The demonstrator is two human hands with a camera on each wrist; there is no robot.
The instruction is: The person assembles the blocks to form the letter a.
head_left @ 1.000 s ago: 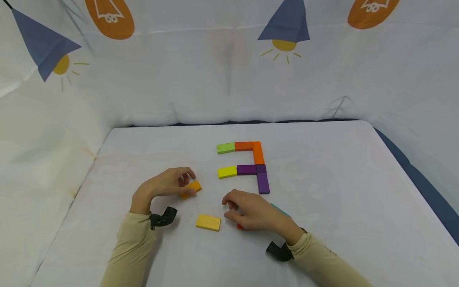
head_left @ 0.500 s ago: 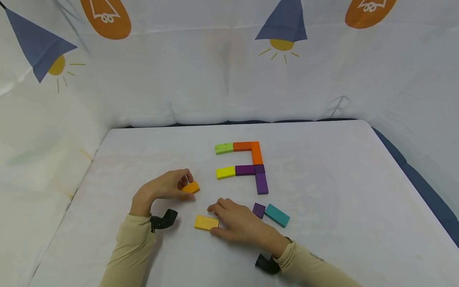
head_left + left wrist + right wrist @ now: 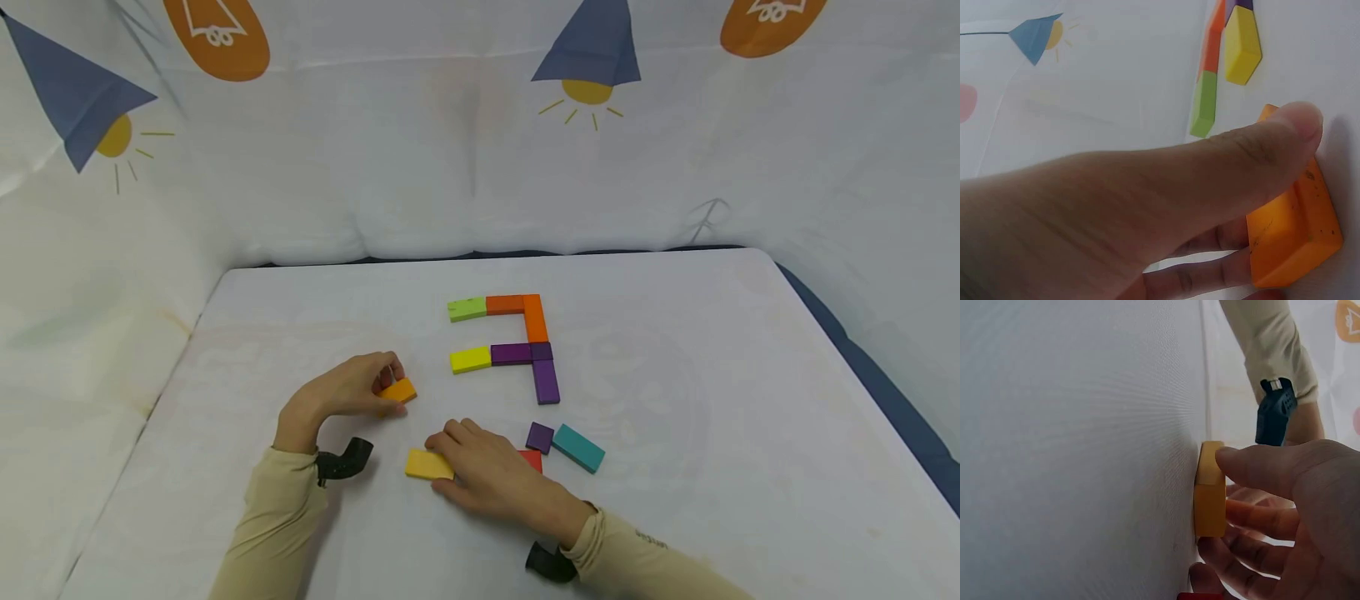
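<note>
My left hand grips an orange block between thumb and fingers, just over the left part of the table. My right hand pinches a yellow-orange block lying flat on the table; in the right wrist view the thumb touches one side of this block and fingers reach round the other. Its right end is hidden under the hand in the head view. Partly covered by the same hand is a red block. Close behind it lie a small purple block and a teal block.
Farther back, flat blocks form a joined shape: light green, red-orange, orange, bright yellow and several purple blocks. They lie on a white tabletop with a white printed curtain behind.
My right hand has moved left and toward the front, from beside the red block to the yellow-orange block. The purple and teal blocks came into view. My left hand stays nearly still, holding the orange block.
</note>
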